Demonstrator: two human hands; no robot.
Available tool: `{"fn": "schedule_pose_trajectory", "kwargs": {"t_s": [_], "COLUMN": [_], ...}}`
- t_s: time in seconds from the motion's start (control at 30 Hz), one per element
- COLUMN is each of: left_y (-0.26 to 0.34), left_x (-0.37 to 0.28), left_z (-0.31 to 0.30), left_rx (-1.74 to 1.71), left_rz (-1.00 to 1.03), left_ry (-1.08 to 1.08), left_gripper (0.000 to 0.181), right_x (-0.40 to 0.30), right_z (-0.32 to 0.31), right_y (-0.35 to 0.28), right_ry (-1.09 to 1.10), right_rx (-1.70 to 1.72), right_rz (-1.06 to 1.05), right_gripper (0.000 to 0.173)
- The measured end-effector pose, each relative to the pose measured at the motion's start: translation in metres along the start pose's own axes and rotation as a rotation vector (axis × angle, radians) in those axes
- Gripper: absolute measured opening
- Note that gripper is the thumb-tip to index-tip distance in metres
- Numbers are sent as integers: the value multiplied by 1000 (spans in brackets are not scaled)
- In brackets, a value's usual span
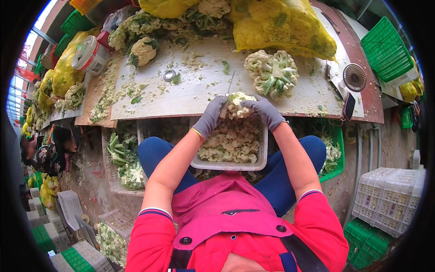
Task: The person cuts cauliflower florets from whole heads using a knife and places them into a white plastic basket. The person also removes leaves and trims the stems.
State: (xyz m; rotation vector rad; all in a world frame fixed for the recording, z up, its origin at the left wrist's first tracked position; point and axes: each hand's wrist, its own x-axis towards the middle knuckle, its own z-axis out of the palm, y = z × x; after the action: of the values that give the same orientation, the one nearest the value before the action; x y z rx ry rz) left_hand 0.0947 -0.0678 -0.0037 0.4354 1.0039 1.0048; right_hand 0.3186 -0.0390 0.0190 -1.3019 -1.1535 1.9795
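Observation:
My gloved left hand [213, 114] grips a knife [231, 83] by its wooden handle, the blade pointing up and away over the tabletop. In my gloved right hand [266, 110] is a piece of cauliflower [239, 103], held against the knife side. Both hands are above a pale plastic crate [229, 166] between my knees, which holds many cut cauliflower florets [231, 142]. A large trimmed cauliflower head [272, 73] lies stem side up on the white tabletop [204, 91], just beyond my right hand.
Yellow mesh sacks of cauliflower [282, 27] stand at the table's back. A small fan [354, 77] and a phone [349, 106] sit at right. Crates of trimmings flank my legs, including a green crate [341, 149]. Another person [51, 149] is at far left. Stacked white crates [387, 197] stand right.

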Motion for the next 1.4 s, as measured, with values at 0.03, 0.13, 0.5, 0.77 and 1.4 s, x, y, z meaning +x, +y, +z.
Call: {"fn": "schedule_pose_trajectory", "kwargs": {"t_s": [0.03,0.13,0.5,0.77,1.4], "left_y": [0,1,69,61,111], "left_x": [-1,-7,-63,-110,-74], "left_z": [-4,-8,3,32,-36], "left_rx": [4,-52,511,1449,799], "left_rz": [43,119,407,659,541], "left_ry": [-1,-3,95,215,381], "left_gripper": [17,16,29,34,45], "right_x": [1,-5,-1,-4,-10], "right_z": [7,38,24,33,52], "right_y": [0,-1,-8,-19,-49], "right_ry": [24,93,-340,-271,-391], "right_rx": [51,226,720,656,698], "right_rz": [-66,-180,-19,-127,-180], "right_gripper": [57,44,46,26,15]}}
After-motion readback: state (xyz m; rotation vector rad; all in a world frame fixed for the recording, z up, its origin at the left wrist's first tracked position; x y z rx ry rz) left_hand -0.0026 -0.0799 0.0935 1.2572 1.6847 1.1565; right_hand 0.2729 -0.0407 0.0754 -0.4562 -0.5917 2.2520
